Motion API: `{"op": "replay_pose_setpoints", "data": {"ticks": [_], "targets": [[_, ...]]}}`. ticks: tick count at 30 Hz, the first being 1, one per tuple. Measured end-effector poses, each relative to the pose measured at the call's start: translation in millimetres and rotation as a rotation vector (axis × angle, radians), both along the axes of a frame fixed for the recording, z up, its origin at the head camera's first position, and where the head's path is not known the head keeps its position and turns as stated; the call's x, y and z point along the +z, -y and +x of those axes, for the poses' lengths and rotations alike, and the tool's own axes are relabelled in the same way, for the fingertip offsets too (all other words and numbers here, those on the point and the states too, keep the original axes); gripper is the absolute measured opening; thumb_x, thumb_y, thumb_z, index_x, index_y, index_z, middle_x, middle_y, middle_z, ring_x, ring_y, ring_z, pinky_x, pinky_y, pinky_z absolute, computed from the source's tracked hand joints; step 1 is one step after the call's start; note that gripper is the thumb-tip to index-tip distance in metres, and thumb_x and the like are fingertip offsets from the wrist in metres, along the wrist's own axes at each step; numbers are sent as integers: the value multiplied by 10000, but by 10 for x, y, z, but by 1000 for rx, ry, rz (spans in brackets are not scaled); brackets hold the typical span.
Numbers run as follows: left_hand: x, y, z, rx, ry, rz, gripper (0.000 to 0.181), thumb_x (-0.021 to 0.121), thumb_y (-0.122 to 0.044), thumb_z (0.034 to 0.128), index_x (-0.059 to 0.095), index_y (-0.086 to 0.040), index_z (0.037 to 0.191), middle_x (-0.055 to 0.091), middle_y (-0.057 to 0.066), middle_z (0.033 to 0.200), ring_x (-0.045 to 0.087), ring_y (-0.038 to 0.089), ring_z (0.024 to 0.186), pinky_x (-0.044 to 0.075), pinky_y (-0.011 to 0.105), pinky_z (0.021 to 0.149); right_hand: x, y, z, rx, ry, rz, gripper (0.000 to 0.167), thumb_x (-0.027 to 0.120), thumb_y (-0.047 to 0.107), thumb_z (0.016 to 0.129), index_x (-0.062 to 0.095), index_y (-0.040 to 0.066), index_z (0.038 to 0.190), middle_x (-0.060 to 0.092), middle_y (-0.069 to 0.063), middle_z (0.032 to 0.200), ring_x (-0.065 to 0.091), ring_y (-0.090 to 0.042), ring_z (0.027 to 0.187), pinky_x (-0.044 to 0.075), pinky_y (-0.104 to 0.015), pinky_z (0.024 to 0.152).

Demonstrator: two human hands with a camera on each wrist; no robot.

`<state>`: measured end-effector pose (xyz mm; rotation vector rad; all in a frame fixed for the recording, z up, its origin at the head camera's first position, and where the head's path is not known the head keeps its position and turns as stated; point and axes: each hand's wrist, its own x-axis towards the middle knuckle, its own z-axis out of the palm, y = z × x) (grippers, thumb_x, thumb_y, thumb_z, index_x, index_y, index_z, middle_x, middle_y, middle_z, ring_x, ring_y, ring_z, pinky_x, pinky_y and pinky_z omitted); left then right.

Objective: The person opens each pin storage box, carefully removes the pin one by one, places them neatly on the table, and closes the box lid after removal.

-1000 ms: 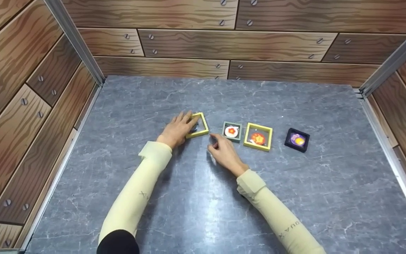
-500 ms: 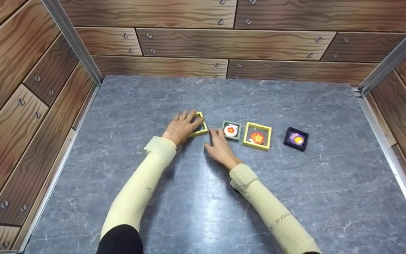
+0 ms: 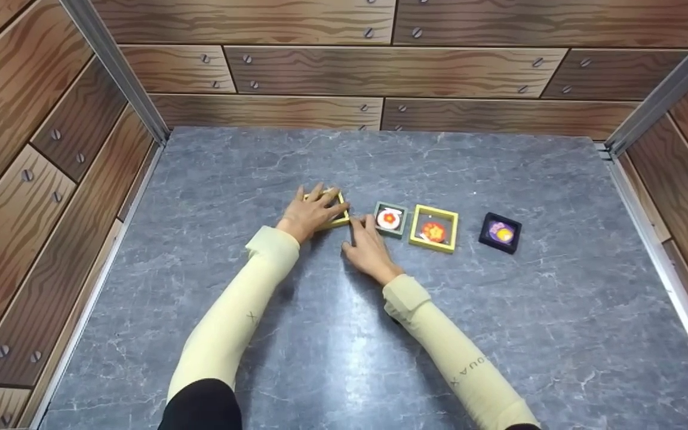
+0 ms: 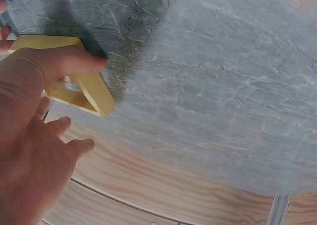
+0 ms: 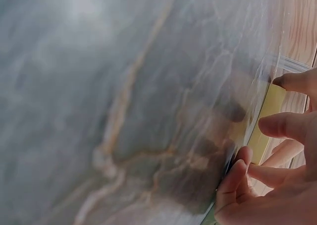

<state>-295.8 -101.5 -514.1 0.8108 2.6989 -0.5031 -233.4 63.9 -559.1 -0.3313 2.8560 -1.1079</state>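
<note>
Lying flat just left of centre in the head view, a yellow frame sits mostly beneath the left hand, whose fingers are spread and extended across it, gripping nothing that shows. That hand is the nearer one. The right hand stands below and to the right, index finger stretched out, thumb apart; from its fingertips the frame lies up and left, its lower-right corner at or just beside the index tip. Whether they touch is unclear. The frame looks roughly square, without an obvious long axis. Further right come a green frame, a second yellow frame and, well apart, a black frame, all on the grey table.
</note>
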Motion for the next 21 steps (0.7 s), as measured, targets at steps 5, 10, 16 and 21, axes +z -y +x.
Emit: {"op": "replay_pose_setpoints", "data": {"ticks": [5, 10, 16, 21], "targets": [[35, 12, 2, -21, -24, -8, 893, 618, -33, 1023, 158, -408, 1692, 74, -38, 1809, 152, 323, 1668, 294, 648, 1312, 14, -2, -12, -9, 14, 1, 622, 671, 102, 944, 487, -79, 1510, 451, -228, 1429, 589, -440, 1256, 520, -525, 1125], [63, 37, 17, -40, -40, 5, 778, 600, -140, 1055, 217, -390, 1684, 92, -43, 1807, 158, 325, 1667, 279, 653, 1317, 16, -16, -8, -13, 42, -12, 626, 668, 110, 961, 477, -56, 1533, 441, -213, 1447, 586, -435, 1269, 515, -523, 1136], [115, 74, 23, -64, -26, 39, 639, 549, -354, 1096, 274, -363, 1674, 82, -9, 1809, 154, 332, 1667, 236, 651, 1333, 26, -24, -16, -23, 89, -24, 623, 651, 123, 975, 467, -38, 1548, 425, -202, 1467, 584, -434, 1271, 499, -508, 1165], [146, 96, 17, -77, 18, 10, 808, 701, -374, 1012, 252, -348, 1683, 18, 6, 1813, 109, 336, 1675, 201, 650, 1343, 20, -35, -28, -32, 114, -74, 607, 645, 102, 962, 488, -49, 1529, 445, -204, 1459, 569, -424, 1297, 476, -497, 1194]]}}
